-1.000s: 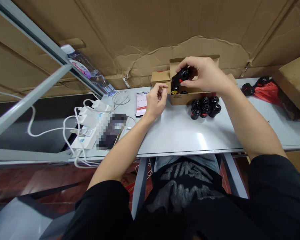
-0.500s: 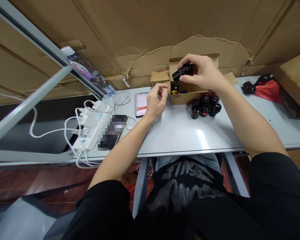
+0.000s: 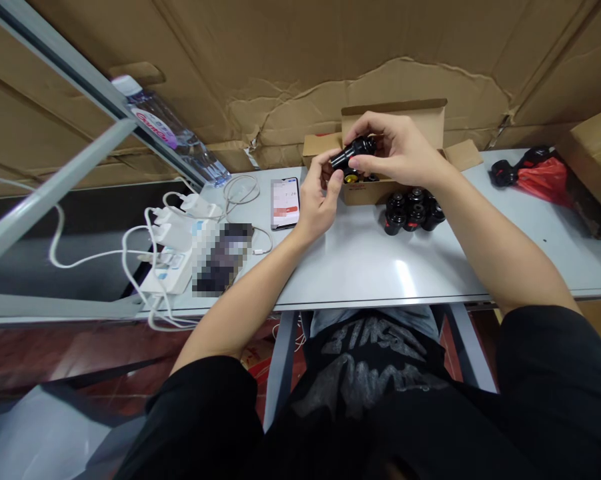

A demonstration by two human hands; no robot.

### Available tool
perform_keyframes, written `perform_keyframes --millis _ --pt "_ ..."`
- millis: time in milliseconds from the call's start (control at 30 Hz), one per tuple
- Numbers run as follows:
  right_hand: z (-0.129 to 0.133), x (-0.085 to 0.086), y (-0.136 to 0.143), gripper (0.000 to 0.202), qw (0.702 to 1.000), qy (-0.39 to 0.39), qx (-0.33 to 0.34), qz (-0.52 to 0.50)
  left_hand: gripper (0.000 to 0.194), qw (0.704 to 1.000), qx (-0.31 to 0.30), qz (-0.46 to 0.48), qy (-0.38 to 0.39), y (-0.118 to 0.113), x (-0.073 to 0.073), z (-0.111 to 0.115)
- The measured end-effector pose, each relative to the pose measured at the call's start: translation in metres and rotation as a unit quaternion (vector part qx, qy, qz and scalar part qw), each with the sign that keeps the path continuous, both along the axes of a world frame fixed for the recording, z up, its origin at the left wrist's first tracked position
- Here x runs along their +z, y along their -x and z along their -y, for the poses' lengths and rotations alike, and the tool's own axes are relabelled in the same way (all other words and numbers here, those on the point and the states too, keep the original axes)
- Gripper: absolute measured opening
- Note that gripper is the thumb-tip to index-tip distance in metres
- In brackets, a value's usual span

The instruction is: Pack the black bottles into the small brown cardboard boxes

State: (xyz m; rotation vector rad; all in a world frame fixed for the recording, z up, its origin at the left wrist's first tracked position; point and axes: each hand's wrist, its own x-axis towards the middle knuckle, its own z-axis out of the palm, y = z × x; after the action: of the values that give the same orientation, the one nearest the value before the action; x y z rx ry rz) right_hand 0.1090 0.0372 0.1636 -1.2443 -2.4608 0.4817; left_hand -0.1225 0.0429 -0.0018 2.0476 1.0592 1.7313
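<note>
A shiny black cylindrical part [image 3: 349,155] is held tilted over the open cardboard box [image 3: 375,193], its narrower stem pointing left. The thumb and fingers of my right hand [image 3: 397,148] grip its thicker right end. Around the left end close the thumb and fingertips of my left hand [image 3: 320,193]. Inside the box, partly hidden by my hands, a black part with a yellow ring [image 3: 351,178] shows. Just in front of the box, several similar black parts [image 3: 414,215] stand bunched together, some with red marks.
Left of my left hand lies a lit phone [image 3: 285,205]. Farther left are a dark, blurred-out device [image 3: 224,260], a power strip [image 3: 180,257] with white cables and a leaning water bottle [image 3: 173,133]. A red bag [image 3: 543,179] with black parts and another carton [image 3: 593,167] sit at right.
My right hand has brought the black part slightly left and down. My left hand has risen to meet it and now holds its left end. The head view has shifted a little.
</note>
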Motion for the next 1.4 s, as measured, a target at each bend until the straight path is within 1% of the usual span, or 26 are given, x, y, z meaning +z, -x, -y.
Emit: perform_keyframes --millis 100,200,300,433,600,800,900,1000,1100,1200,1267,1400 --pt "0.001 -0.001 0.003 0.059 0.999 -0.024 -0.011 0.033 0.064 1.0 -0.007 0.001 -0.009 0.002 -0.001 -0.002" --pt "0.004 -0.002 0.004 0.058 0.999 -0.036 -0.015 0.034 0.067 1.0 -0.016 -0.008 0.008 0.004 -0.002 -0.002" --pt "0.003 -0.003 0.003 0.057 1.0 -0.02 0.001 0.014 0.07 0.999 -0.013 -0.012 0.028 0.006 0.0 0.0" --pt "-0.004 -0.007 -0.002 0.058 0.999 -0.023 0.015 0.016 0.072 0.999 -0.004 -0.006 0.034 0.007 0.002 0.003" --pt "-0.007 -0.009 -0.003 0.057 0.999 0.01 0.039 -0.016 0.076 0.999 -0.001 0.0 0.049 0.006 0.005 0.006" --pt "0.001 -0.001 0.0 0.054 1.0 0.008 0.01 -0.01 0.078 0.999 0.025 -0.022 0.029 0.007 0.011 0.007" --pt "0.0 -0.003 0.0 0.054 1.0 -0.001 -0.007 0.008 0.077 0.999 0.018 -0.026 0.028 0.007 0.013 0.006" --pt "-0.006 -0.011 0.001 0.059 0.999 -0.016 0.013 0.025 0.076 0.999 0.011 -0.02 0.034 0.006 0.012 0.004" --pt "-0.013 -0.018 0.002 0.062 0.999 -0.015 0.037 0.013 0.074 0.999 0.005 -0.007 0.035 0.006 0.009 0.001" --pt "-0.015 -0.019 0.002 0.056 1.0 -0.001 0.024 -0.008 0.073 0.999 0.001 0.0 0.035 0.007 0.007 0.0" --pt "-0.015 -0.019 0.0 0.056 1.0 0.003 0.022 -0.012 0.074 0.999 -0.001 -0.004 0.04 0.006 0.008 0.001" --pt "-0.018 -0.023 -0.006 0.06 0.994 0.043 0.074 -0.061 0.073 0.999 -0.004 -0.002 0.043 0.005 0.009 0.003"
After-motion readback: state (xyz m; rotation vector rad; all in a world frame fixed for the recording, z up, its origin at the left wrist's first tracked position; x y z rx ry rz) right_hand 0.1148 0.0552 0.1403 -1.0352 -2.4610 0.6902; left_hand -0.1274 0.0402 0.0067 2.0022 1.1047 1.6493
